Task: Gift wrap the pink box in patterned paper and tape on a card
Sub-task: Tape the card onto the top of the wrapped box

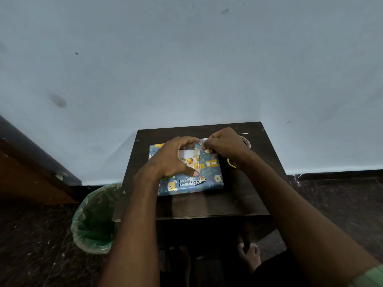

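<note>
The box [192,183] lies flat on the dark table [207,204], fully wrapped in blue paper printed with bears and leopards. A small white card [191,160] with gold balloons lies on top of it. My left hand [176,156] arches over the card, thumb pressing its near right corner and fingers curled at its far edge. My right hand [223,148] pinches a short strip of clear tape [204,140] just above the card's far right corner. No pink shows anywhere on the box.
A tape roll [245,141] sits at the table's back right, partly behind my right wrist, with a yellow-handled item [230,163] beside it. A bin with a green liner [93,220] stands on the floor to the left. A wall rises right behind the table.
</note>
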Available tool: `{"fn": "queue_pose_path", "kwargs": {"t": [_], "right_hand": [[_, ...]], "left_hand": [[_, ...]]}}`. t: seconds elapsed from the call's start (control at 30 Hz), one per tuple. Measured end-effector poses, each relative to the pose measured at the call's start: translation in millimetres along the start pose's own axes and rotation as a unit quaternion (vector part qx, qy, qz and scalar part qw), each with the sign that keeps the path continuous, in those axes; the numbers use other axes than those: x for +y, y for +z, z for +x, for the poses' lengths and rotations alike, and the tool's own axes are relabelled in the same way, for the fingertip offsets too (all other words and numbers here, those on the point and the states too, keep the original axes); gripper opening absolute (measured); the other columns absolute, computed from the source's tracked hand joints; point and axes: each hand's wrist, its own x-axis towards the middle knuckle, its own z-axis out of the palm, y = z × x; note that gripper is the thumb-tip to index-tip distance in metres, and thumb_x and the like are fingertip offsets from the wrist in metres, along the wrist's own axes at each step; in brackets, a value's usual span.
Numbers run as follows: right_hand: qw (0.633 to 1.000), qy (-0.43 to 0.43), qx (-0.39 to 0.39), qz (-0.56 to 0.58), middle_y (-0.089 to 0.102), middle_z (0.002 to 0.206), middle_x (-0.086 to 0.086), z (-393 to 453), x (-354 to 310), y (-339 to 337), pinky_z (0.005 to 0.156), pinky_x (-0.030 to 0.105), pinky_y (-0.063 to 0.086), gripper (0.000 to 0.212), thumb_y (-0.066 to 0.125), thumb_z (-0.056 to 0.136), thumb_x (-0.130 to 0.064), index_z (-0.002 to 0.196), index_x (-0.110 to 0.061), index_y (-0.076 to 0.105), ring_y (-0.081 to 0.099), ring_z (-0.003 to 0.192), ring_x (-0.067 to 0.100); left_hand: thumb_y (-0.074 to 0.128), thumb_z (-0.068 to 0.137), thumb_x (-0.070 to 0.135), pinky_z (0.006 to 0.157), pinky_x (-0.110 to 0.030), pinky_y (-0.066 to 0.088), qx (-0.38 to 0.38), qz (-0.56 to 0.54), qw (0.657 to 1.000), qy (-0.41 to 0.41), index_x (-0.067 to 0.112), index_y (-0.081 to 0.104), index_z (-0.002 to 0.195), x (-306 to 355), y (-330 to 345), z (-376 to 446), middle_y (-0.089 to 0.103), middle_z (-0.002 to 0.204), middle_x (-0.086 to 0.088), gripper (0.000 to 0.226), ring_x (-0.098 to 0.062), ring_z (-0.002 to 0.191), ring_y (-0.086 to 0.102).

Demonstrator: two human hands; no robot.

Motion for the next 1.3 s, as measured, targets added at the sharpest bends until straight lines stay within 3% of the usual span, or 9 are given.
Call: {"fn": "queue_pose_path", "kwargs": {"t": [0.2, 0.4, 0.57, 0.63, 0.73, 0.87, 0.97, 1.13, 1.3], "right_hand": [[1.0, 0.003, 0.003, -0.003, 0.066, 0.056, -0.005, -1, 0, 0, 0.052, 0.019, 0.042, 0.016, 0.074, 0.085, -0.013, 0.073, -0.002, 0.077, 0.055, 0.044, -0.003], [1.0, 0.003, 0.004, -0.014, 0.065, 0.055, -0.008, -1, -1, 0, 0.05, 0.018, 0.041, 0.016, 0.073, 0.087, -0.013, 0.076, -0.002, 0.078, 0.056, 0.044, -0.005], [0.999, -0.011, 0.008, -0.046, 0.068, 0.056, 0.001, -2, -1, 2, 0.055, 0.024, 0.046, 0.02, 0.077, 0.082, -0.016, 0.063, -0.01, 0.074, 0.057, 0.049, 0.001], [0.998, -0.022, 0.012, -0.064, 0.073, 0.069, 0.012, -2, -1, 4, 0.061, 0.032, 0.051, 0.02, 0.075, 0.082, -0.018, 0.067, -0.004, 0.076, 0.063, 0.058, 0.01], [0.996, -0.022, 0.013, -0.09, 0.075, 0.07, 0.007, -2, -2, 7, 0.067, 0.035, 0.057, 0.024, 0.075, 0.084, -0.019, 0.063, -0.009, 0.075, 0.069, 0.066, 0.016], [0.994, -0.03, 0.023, -0.103, 0.073, 0.072, 0.015, -1, -5, 10, 0.065, 0.035, 0.052, 0.035, 0.075, 0.083, -0.019, 0.049, -0.018, 0.064, 0.062, 0.064, 0.016], [0.993, -0.022, 0.021, -0.112, 0.068, 0.071, 0.019, 0, -9, 12, 0.064, 0.035, 0.048, 0.035, 0.071, 0.083, -0.019, 0.051, -0.015, 0.058, 0.057, 0.065, 0.019], [0.99, 0.005, 0.025, -0.139, 0.054, 0.059, 0.003, 2, -16, 19, 0.058, 0.031, 0.04, 0.028, 0.066, 0.078, -0.022, 0.053, -0.015, 0.054, 0.052, 0.063, 0.02], [0.987, 0.041, 0.042, -0.152, 0.057, 0.061, 0.001, 3, -19, 24, 0.057, 0.028, 0.036, 0.026, 0.056, 0.055, -0.037, 0.052, -0.011, 0.056, 0.056, 0.065, 0.024]], "left_hand": [[0.104, 0.062, 0.02, 0.081, -0.001, 0.042, 0.032, 0.027, 0.999, 0.028, 0.027, 0.064, 0.142, -2, 4, 1, 0.062, 0.124, 0.004, 0.09, 0.01, 0.107, 0.056], [0.103, 0.063, 0.022, 0.08, -0.001, 0.042, 0.04, 0.024, 0.999, 0.023, 0.029, 0.065, 0.141, -3, 6, 1, 0.061, 0.122, 0.007, 0.087, 0.004, 0.108, 0.057], [0.094, 0.078, 0.033, 0.094, -0.026, 0.054, 0.064, -0.005, 0.998, -0.002, 0.033, 0.075, 0.126, -5, 8, 4, 0.069, 0.119, 0.009, 0.051, -0.005, 0.112, 0.065], [0.086, 0.088, 0.035, 0.09, -0.035, 0.06, 0.119, -0.022, 0.992, -0.029, 0.03, 0.081, 0.113, -4, 13, 8, 0.076, 0.104, 0.011, 0.026, -0.013, 0.102, 0.071], [0.081, 0.094, 0.03, 0.08, -0.037, 0.062, 0.204, -0.029, 0.976, -0.069, 0.023, 0.086, 0.099, 3, 25, 15, 0.08, 0.087, 0.008, 0.01, -0.013, 0.085, 0.075], [0.079, 0.093, 0.029, 0.066, -0.024, 0.053, 0.276, 0.002, 0.955, -0.11, 0.025, 0.085, 0.084, 14, 38, 18, 0.076, 0.074, 0.014, 0.011, -0.003, 0.071, 0.07], [0.077, 0.09, 0.026, 0.065, -0.027, 0.058, 0.302, 0.025, 0.943, -0.14, 0.025, 0.083, 0.074, 16, 42, 21, 0.075, 0.068, 0.013, 0.017, -0.008, 0.067, 0.071], [0.077, 0.089, 0.025, 0.061, -0.026, 0.055, 0.313, 0.049, 0.934, -0.167, 0.025, 0.083, 0.073, 21, 44, 22, 0.075, 0.067, 0.01, 0.018, -0.012, 0.067, 0.071], [0.081, 0.09, 0.031, 0.066, -0.034, 0.062, 0.329, 0.037, 0.925, -0.185, 0.029, 0.084, 0.08, 24, 45, 23, 0.079, 0.077, 0.008, 0.011, -0.016, 0.075, 0.075]]}}
